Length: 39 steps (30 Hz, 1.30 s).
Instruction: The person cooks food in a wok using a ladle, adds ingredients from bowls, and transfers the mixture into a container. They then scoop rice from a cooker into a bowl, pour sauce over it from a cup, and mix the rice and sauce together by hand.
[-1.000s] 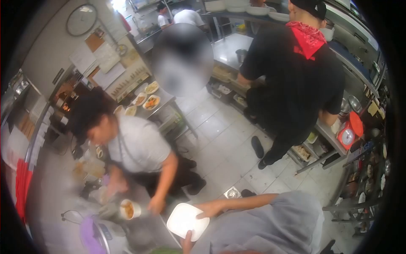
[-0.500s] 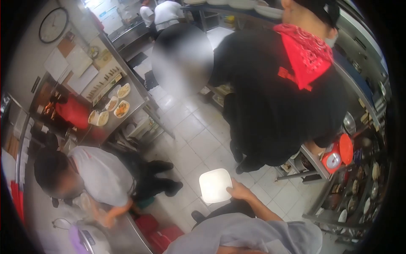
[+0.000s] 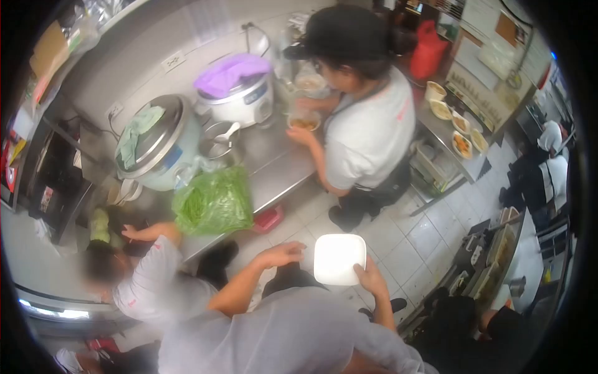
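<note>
Turning from the aisle to the tabletop (image 3: 280,174), the person keeps the plate (image 3: 339,258) above the floor (image 3: 423,237), right hand (image 3: 372,278) clasping its edge; left hand (image 3: 283,254) hovers spread and empty just beside it.

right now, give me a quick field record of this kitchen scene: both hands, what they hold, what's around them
right hand: grips the right edge of the white square plate
left hand: open, left of the plate, not touching it
plate state: looks empty, held above the tiled floor
steel counter: green-topped rice cooker, purple-topped rice cooker, green bag
person in a white shirt: at the counter, one hand by a bowl of food
second person: low beside the counter
</note>
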Available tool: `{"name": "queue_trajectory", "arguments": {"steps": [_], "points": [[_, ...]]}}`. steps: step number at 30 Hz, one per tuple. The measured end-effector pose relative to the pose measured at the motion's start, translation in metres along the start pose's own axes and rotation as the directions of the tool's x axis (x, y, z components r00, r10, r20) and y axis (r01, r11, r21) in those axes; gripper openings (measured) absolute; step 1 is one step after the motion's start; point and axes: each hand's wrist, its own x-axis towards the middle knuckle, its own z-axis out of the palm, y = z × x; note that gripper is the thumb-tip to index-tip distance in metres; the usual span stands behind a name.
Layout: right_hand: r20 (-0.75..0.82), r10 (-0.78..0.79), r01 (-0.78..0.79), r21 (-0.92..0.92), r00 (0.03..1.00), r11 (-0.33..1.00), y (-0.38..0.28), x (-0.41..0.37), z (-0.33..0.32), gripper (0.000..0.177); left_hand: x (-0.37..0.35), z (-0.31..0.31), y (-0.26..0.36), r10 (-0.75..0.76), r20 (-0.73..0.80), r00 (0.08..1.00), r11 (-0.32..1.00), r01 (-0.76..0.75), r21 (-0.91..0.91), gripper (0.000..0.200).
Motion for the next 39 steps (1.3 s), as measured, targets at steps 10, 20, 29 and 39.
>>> {"name": "queue_trajectory", "arguments": {"steps": [10,20,29,39], "points": [[0.192,-0.152,0.165,-0.053,0.97,0.985,-0.143,0.161,0.095,0.05,-0.006,-0.278,0.072,0.336,-0.666,0.666,0.902,-0.431,0.024,0.05],[0.286,-0.191,0.16,0.129,0.939,0.979,-0.224,0.277,0.099,0.045,0.101,-0.521,0.131,0.399,-0.799,0.45,0.905,-0.051,0.423,0.05],[0.476,-0.149,-0.03,0.348,0.867,0.937,-0.247,0.336,0.113,0.048,0.221,-0.655,0.106,0.11,-0.756,0.646,0.704,0.486,0.518,0.052],[0.261,-0.19,0.137,0.206,0.947,0.969,-0.216,0.372,0.105,0.042,0.192,-0.646,0.125,0.193,-0.875,0.444,0.736,0.525,0.429,0.045]]}}
